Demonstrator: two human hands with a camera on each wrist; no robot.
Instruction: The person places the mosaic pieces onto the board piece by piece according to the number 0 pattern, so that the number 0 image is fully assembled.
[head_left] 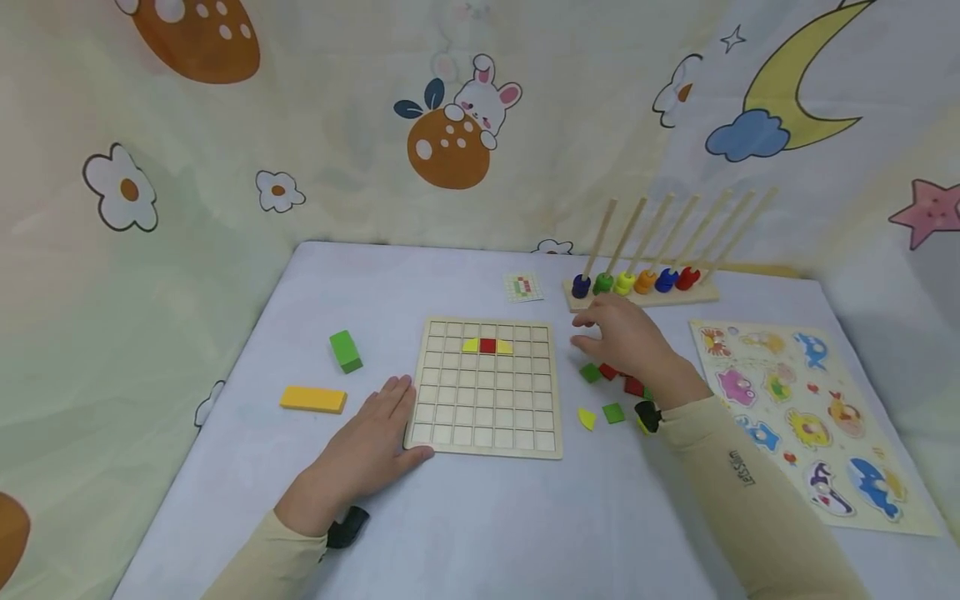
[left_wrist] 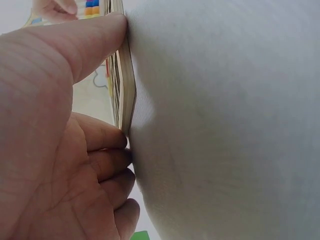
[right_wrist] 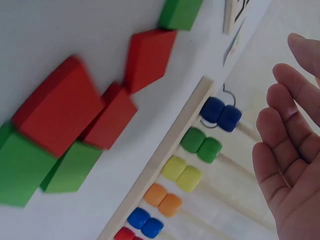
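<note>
The wooden grid board (head_left: 487,387) is touched at its near left corner by the flat left grip (head_left: 375,442). Nothing is held by the open right grip (head_left: 626,337) above the red and green tiles (head_left: 611,372).

Grid board at the middle of the table (head_left: 480,517), things spread to either side.

Three tiles (head_left: 487,346) lie in the grid board (head_left: 486,387); two blocks (head_left: 330,375) sit to its left, loose tiles (head_left: 609,392) to its right, the bead rack (head_left: 641,287) behind those, a small card (head_left: 522,287) beside the rack, and the peg puzzle (head_left: 806,417) far right.
</note>
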